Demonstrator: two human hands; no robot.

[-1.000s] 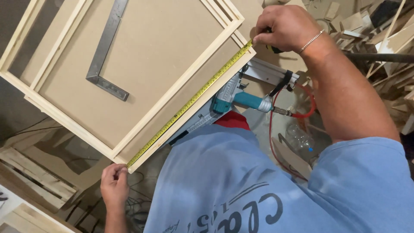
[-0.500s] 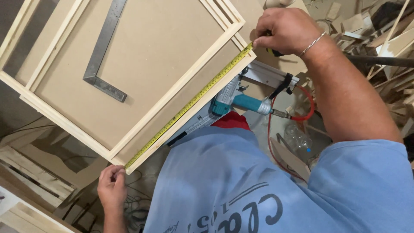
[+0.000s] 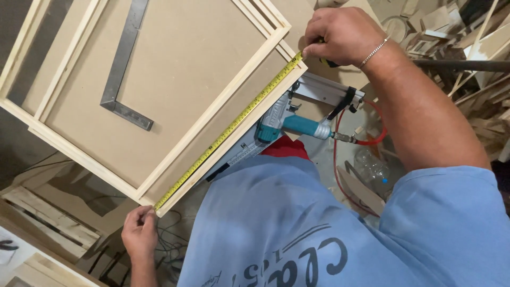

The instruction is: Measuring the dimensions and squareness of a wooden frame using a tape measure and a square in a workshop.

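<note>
Though taut, tape measure (image 3: 228, 127) between hands.

steel square (image 3: 121, 79) on the board, teal nail gun (image 3: 297, 126) (red hose) below.

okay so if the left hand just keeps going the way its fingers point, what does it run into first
Probably the near corner of the wooden frame, where the left hand already pinches the end of the yellow tape measure; depth is hard to judge.
</note>
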